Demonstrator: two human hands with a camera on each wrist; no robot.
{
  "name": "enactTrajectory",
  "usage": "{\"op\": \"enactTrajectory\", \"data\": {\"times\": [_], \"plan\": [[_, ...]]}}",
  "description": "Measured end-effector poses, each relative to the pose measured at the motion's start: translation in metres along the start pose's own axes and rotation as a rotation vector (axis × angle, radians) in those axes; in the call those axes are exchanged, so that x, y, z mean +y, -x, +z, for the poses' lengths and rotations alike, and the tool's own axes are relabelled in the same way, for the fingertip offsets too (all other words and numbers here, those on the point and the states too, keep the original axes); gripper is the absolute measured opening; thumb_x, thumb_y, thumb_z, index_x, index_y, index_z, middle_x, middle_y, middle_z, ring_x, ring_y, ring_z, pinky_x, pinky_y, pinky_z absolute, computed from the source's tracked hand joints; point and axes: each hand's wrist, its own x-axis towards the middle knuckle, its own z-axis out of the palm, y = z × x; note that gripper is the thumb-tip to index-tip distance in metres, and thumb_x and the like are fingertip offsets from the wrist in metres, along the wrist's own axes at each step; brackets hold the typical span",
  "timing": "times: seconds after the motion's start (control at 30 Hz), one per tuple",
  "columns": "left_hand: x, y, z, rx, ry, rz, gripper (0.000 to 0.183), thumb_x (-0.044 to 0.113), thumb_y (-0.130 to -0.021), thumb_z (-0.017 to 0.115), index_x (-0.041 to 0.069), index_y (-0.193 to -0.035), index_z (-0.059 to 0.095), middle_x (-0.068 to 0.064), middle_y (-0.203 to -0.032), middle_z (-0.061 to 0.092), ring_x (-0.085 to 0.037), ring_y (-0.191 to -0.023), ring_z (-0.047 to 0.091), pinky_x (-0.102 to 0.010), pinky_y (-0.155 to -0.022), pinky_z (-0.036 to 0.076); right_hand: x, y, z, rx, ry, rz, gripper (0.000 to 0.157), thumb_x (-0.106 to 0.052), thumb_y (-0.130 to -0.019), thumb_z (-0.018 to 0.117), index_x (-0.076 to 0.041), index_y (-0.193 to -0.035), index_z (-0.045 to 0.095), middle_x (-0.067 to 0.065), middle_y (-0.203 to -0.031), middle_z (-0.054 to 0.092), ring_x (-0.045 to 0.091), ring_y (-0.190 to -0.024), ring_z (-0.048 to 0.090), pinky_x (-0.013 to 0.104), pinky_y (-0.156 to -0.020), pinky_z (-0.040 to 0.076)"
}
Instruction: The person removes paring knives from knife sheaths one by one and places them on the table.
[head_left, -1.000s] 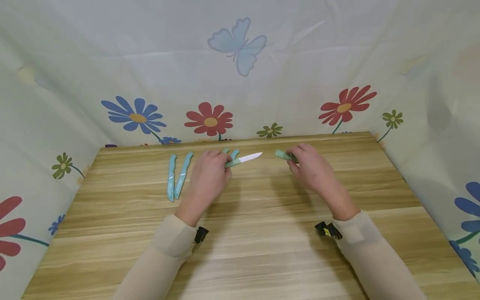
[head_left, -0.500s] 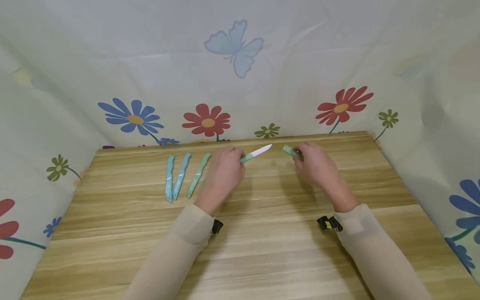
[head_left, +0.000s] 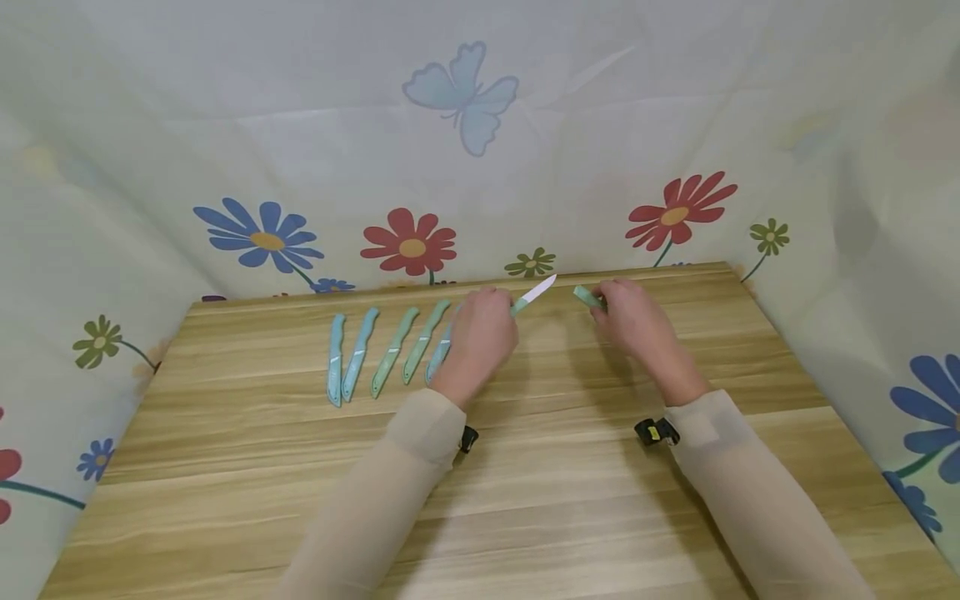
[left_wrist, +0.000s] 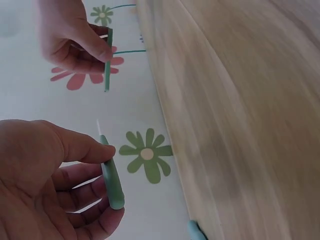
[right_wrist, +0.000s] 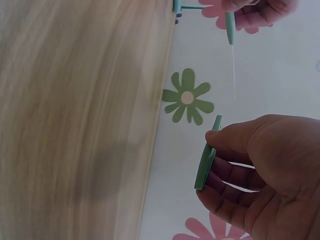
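My left hand [head_left: 483, 337] pinches the green handle of a paring knife [left_wrist: 113, 182] between thumb and fingers. Its bare white blade points up and to the right in the head view. To the right, my right hand [head_left: 637, 325] grips a green knife sheath [right_wrist: 205, 162], its end turned toward the blade. A short gap separates blade and sheath. Below on the table, sheathed knives lie in a slanted row: two blue ones [head_left: 360, 354], two green ones [head_left: 395, 352], and a blue one [head_left: 440, 354] partly hidden behind my left hand.
The wooden table [head_left: 555, 500] ends at a back edge just beyond both hands. Behind it and at the sides hangs a pale curtain [head_left: 300, 142] printed with flowers and a butterfly.
The left hand has moved right with the knife, uncovering green knives in the row. The blade now tilts more steeply upward. The sheath, still in the right hand, has tilted slightly.
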Motion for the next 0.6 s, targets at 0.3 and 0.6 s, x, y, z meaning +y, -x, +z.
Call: {"op": "enactTrajectory", "data": {"times": [0.3,0.6], "plan": [[0.023,-0.016,0.020,-0.037,0.035,-0.018,0.005,0.003,-0.094,0.069,0.004,-0.098,0.072,-0.010,-0.099,0.065,-0.025,-0.090,0.065,-0.037,-0.076,0.057,0.007,-0.013,0.006,-0.032,0.001,0.026,0.021,-0.009,-0.104,0.064,0.005,-0.116,0.074,0.020,-0.105,0.071,0.032,-0.091,0.061,0.048,-0.082,0.052],[0.037,-0.031,0.041,-0.074,0.095,-0.126,0.010,0.002,-0.095,0.068,0.001,-0.103,0.074,-0.012,-0.103,0.065,-0.024,-0.087,0.066,-0.036,-0.075,0.060,0.008,-0.024,0.012,-0.084,-0.023,0.116,0.022,-0.011,-0.104,0.064,0.007,-0.114,0.073,0.021,-0.107,0.072,0.033,-0.092,0.063,0.048,-0.084,0.054]]}}
